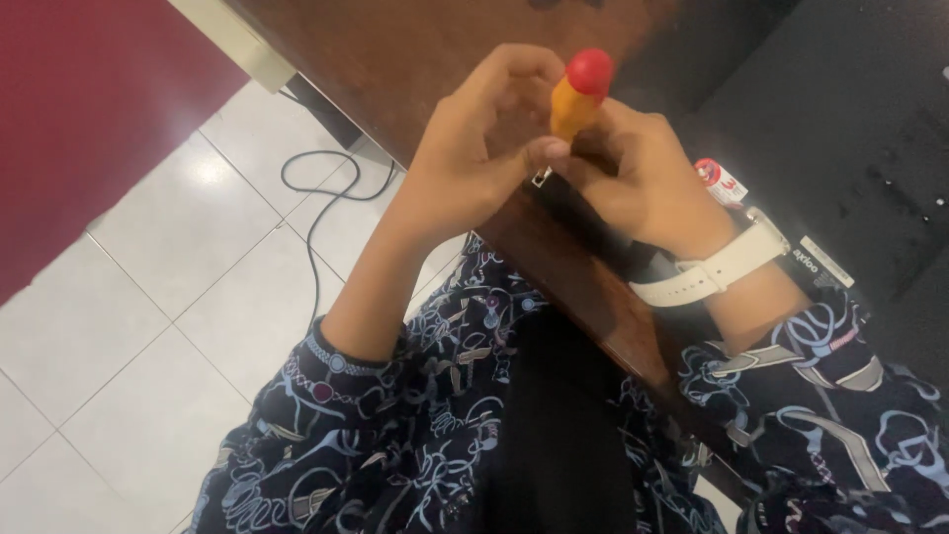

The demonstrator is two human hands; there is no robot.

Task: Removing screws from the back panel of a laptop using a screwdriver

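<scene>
A small orange tube with a round red cap [580,91] stands upright between both hands, above the edge of a brown wooden table [415,59]. My right hand [647,178] wraps its lower part from the right; a white watch strap sits on that wrist. My left hand [474,148] curls around it from the left, thumb tip pressing near the tube's base. The bottom of the tube is hidden by the fingers.
A small white and red object [720,181] lies on the dark mat [850,109] behind my right wrist. A black cable [316,198] loops over the white floor tiles at left. A red wall [79,109] fills the upper left.
</scene>
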